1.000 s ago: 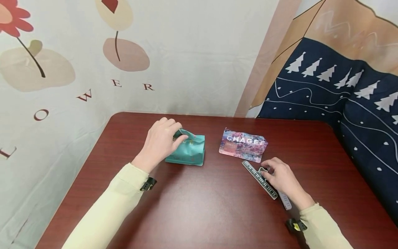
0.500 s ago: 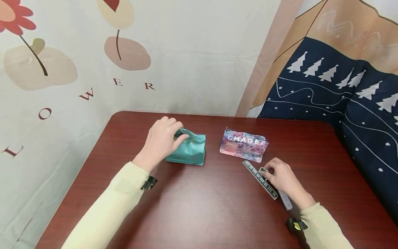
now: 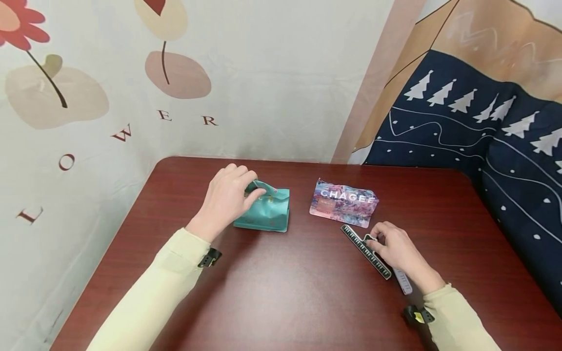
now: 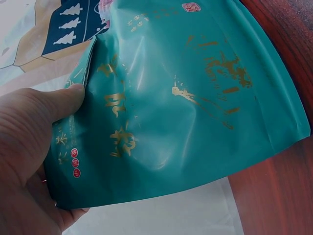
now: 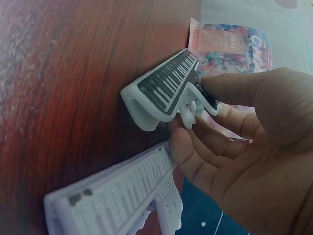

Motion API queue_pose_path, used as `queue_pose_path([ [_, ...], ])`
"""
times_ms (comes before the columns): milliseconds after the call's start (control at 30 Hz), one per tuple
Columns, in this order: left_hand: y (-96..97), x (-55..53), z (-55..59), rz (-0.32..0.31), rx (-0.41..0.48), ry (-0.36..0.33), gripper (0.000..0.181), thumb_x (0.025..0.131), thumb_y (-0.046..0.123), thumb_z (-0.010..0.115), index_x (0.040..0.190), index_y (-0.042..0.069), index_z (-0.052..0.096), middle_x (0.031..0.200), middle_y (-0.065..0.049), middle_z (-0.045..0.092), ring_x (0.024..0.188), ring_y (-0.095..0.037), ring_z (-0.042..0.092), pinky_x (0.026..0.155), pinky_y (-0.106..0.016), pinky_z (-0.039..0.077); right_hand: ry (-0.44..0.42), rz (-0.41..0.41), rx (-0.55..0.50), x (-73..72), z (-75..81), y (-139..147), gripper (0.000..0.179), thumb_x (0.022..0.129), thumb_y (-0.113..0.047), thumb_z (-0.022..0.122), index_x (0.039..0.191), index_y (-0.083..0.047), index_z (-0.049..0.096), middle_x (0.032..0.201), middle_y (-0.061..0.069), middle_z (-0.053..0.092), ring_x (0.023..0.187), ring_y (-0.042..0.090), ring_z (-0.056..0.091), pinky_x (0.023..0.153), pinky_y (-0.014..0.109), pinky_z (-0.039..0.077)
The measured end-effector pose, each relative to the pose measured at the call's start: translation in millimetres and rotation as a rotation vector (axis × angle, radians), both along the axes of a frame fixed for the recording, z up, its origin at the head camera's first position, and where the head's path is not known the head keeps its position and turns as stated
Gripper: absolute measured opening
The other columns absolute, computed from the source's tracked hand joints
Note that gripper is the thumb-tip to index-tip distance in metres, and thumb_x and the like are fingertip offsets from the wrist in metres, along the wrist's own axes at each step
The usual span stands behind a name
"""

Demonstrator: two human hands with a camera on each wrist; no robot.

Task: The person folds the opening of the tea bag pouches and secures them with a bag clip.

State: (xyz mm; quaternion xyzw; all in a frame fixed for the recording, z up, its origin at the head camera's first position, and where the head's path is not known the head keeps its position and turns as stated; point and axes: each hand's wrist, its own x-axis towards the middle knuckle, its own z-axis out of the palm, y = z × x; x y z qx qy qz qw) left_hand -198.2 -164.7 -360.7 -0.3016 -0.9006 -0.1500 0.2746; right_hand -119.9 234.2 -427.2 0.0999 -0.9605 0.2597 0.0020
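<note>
My left hand grips the folded top of a teal foil tea bag, which stands on the table; in the left wrist view the thumb presses the fold, and gold characters show on the bag's front. My right hand pinches the handles of a black-and-white piano-keyboard bag clip, with the thumb on one handle and fingers under the other. Just below it in the right wrist view lies a lilac clip of the same kind, close to the fingertips. Its handle is partly hidden by my hand in the head view.
A pink and blue CHAGEE bag lies on the reddish-brown table, beyond the clips. Printed cloth hangs along the far edge, and navy tree-patterned cloth borders the right side.
Both hands keep their holds in nearly the same places. The black clip appears tilted slightly more under my right hand. The teal bag stays put.
</note>
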Motion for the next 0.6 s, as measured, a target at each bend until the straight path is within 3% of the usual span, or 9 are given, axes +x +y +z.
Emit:
queue_pose_path([
  [233,0.1,0.8,1.3,0.004,-0.003,0.0,0.029,0.084,0.025,0.087,0.086,0.005,0.066,0.077,-0.005,0.059,0.073,-0.027,0.049,0.068,-0.037,0.043,0.004,0.005,-0.015,0.4,1.0,-0.7,0.017,0.087,-0.004,0.077,0.087,-0.013,0.063,0.08,0.002,0.058,0.068,0.015,0.047,0.062,0.033,0.04],
  [433,0.2,0.0,0.8,0.0,-0.004,0.009,0.03,0.083,0.025,0.087,0.085,0.005,0.065,0.076,-0.005,0.058,0.072,-0.027,0.048,0.068,-0.037,0.043,-0.003,-0.01,-0.029,1.5,2.1,-1.6,0.013,0.09,-0.006,0.073,0.093,-0.013,0.063,0.064,-0.001,0.048,0.06,0.014,0.042,0.055,0.031,0.035],
  [600,0.1,0.6,1.2,0.004,-0.011,0.001,0.03,0.084,0.025,0.087,0.086,0.005,0.065,0.076,-0.004,0.058,0.072,-0.027,0.049,0.068,-0.037,0.043,-0.02,-0.005,-0.024,1.9,3.1,-2.7,0.013,0.091,-0.007,0.074,0.094,-0.014,0.063,0.063,-0.002,0.045,0.06,0.014,0.041,0.054,0.03,0.034],
])
